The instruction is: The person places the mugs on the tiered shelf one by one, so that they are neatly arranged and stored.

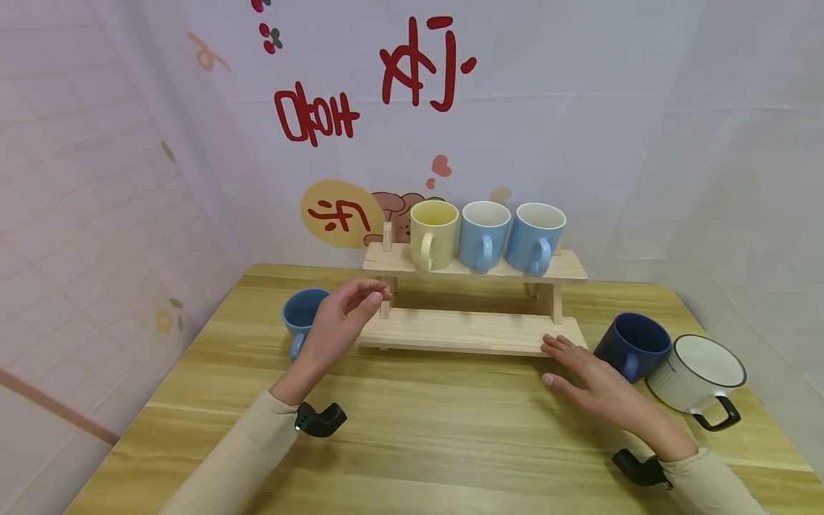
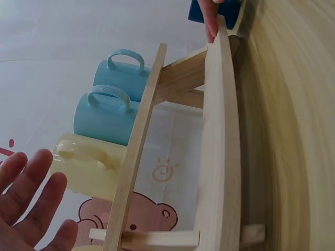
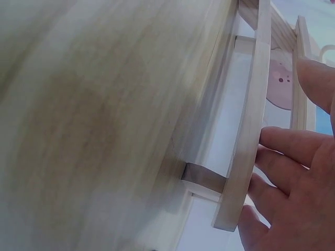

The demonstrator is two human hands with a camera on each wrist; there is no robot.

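Looks like a curtained-off table nook of homely character; cannot be pinned down as house or studio. Closed in at the back by a white fabric sheet (image 1: 605, 86) printed with bold red characters (image 1: 413, 71), small coral-pink hearts (image 1: 440, 166) and a pinkish-brown cartoon bear (image 2: 149, 213). Bounded on the left by a white cloth with a faint grid pattern (image 1: 64, 179), on the right by a pale cloth (image 1: 772, 214). Furnished with a yellow-brown wood-grain table (image 1: 450, 429) and a two-tier pale wooden rack (image 1: 466, 332). Given a kitchen touch by a glossy pale-yellow mug (image 1: 445, 247) and a white, black-rimmed mug (image 1: 684, 383).
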